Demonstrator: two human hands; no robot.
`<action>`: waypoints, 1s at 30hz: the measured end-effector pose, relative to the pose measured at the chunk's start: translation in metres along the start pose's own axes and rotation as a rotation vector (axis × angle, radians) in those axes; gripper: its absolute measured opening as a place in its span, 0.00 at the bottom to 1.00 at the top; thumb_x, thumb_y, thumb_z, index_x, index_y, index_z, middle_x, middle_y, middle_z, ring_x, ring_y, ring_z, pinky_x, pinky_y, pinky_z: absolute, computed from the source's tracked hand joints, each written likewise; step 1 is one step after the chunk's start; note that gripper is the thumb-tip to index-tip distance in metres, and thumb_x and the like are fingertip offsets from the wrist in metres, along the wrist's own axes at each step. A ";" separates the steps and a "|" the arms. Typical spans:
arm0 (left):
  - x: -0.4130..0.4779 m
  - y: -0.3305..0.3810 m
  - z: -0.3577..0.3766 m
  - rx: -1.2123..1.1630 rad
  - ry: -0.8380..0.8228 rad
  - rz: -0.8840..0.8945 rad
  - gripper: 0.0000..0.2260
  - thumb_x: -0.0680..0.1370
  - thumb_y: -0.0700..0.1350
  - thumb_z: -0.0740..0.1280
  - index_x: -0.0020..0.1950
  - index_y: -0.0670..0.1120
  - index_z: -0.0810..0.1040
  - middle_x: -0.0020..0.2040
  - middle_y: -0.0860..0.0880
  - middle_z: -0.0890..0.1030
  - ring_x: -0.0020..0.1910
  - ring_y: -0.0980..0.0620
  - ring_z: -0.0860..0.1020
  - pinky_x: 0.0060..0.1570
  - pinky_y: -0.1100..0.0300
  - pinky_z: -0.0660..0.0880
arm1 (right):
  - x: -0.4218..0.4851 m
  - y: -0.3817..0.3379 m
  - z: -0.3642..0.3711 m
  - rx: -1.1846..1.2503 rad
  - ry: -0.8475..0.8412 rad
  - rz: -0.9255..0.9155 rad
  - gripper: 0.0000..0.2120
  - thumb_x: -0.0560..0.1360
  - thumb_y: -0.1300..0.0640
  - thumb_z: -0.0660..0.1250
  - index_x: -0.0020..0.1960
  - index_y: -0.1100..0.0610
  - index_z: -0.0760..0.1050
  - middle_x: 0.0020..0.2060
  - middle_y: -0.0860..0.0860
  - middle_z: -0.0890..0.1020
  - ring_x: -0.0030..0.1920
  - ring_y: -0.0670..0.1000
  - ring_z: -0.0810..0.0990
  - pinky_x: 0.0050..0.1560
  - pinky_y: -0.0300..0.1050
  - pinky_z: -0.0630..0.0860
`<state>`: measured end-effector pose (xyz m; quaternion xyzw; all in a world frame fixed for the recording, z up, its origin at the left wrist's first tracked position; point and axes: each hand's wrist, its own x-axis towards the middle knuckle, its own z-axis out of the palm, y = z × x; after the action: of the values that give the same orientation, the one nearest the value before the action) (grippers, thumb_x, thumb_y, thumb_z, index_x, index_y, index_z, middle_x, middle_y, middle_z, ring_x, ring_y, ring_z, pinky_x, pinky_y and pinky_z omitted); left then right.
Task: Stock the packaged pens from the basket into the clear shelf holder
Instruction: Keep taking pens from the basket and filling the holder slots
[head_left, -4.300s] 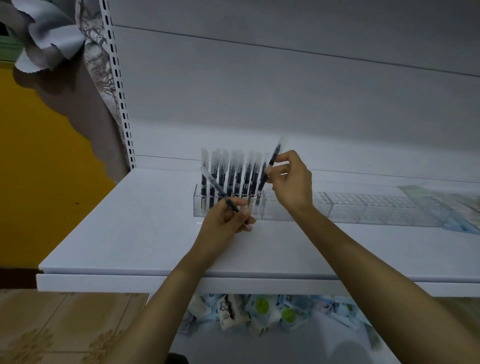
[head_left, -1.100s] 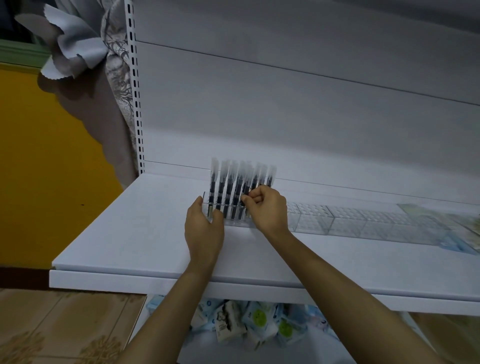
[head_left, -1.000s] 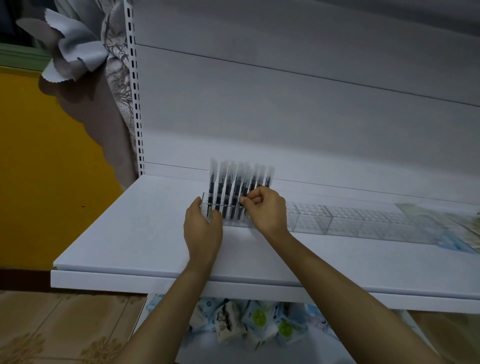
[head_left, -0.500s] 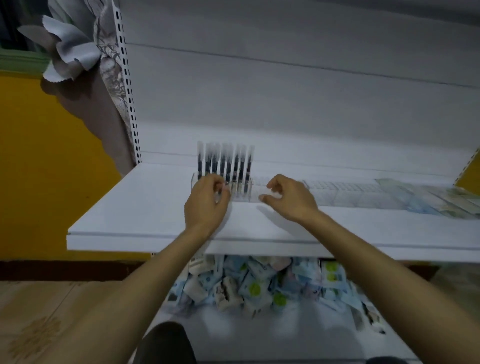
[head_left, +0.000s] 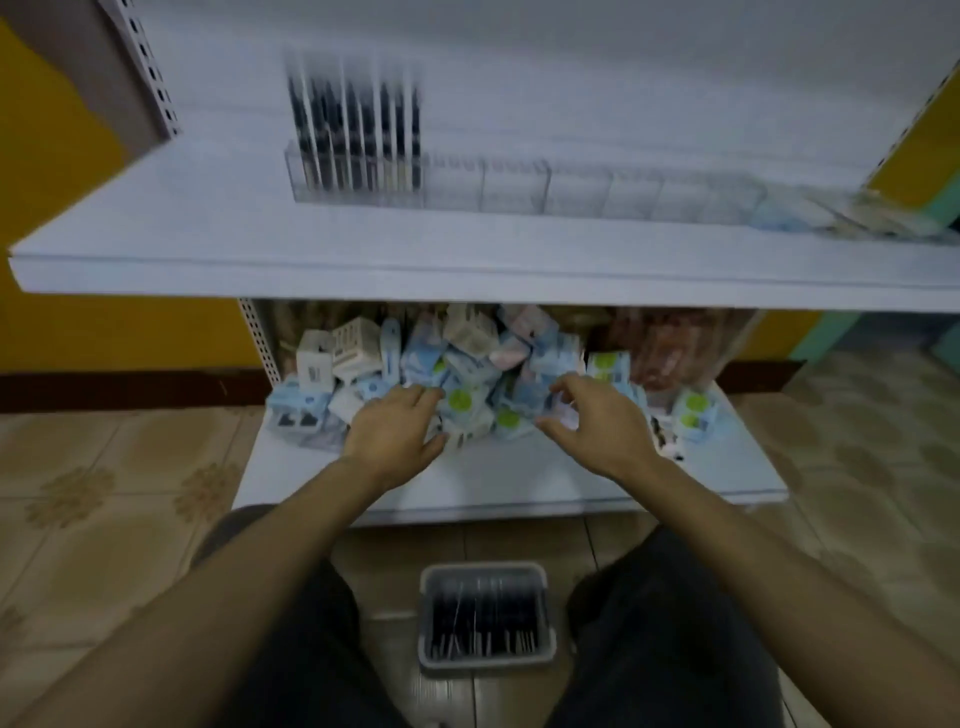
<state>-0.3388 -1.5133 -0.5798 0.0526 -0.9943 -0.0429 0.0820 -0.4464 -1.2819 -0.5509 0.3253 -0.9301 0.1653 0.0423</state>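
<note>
- Standing upright in the left end of the clear shelf holder (head_left: 519, 187), a row of packaged pens (head_left: 353, 135); the holder's other compartments, to the right, hold none; the holder sits on the upper shelf (head_left: 208, 228); detail blurred.
- Basket (head_left: 485, 662), grey, on the tiled floor (head_left: 104, 493) between the person's dark-trousered legs (head_left: 665, 623); more pens (head_left: 483, 618) lie inside it.
- Left hand (head_left: 397, 431), palm down, fingers loosely bent, holding nothing; seen over the lower shelf (head_left: 493, 478), well apart from both basket and holder.
- Right hand (head_left: 597, 421), fingers spread and slightly curved, thumb apart, likewise empty.
- Small packets (head_left: 467, 364) heaped on the lower shelf just beyond both hands; contact with the fingertips cannot be told.
</note>
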 end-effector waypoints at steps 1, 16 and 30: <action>-0.011 0.004 0.013 0.015 -0.066 -0.038 0.25 0.79 0.57 0.59 0.74 0.48 0.61 0.67 0.48 0.71 0.65 0.46 0.70 0.56 0.51 0.70 | -0.012 0.010 0.015 -0.030 -0.117 0.032 0.27 0.75 0.39 0.65 0.67 0.54 0.70 0.59 0.53 0.78 0.59 0.55 0.76 0.53 0.50 0.74; -0.119 0.058 0.186 -0.067 -0.612 -0.171 0.26 0.80 0.55 0.59 0.75 0.47 0.57 0.69 0.46 0.67 0.66 0.45 0.67 0.62 0.50 0.67 | -0.127 0.077 0.178 -0.038 -0.640 0.230 0.26 0.75 0.42 0.64 0.69 0.52 0.66 0.60 0.53 0.78 0.59 0.56 0.76 0.62 0.52 0.68; -0.127 0.081 0.367 -0.668 -0.839 -0.599 0.04 0.80 0.49 0.63 0.55 0.55 0.72 0.51 0.51 0.76 0.53 0.50 0.75 0.45 0.63 0.66 | -0.152 0.115 0.345 0.157 -0.961 0.406 0.20 0.80 0.47 0.60 0.64 0.60 0.65 0.49 0.55 0.78 0.48 0.56 0.78 0.43 0.48 0.77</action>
<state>-0.2831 -1.3910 -0.9529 0.2799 -0.8167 -0.3905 -0.3197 -0.3882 -1.2232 -0.9362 0.1800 -0.8736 0.0715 -0.4464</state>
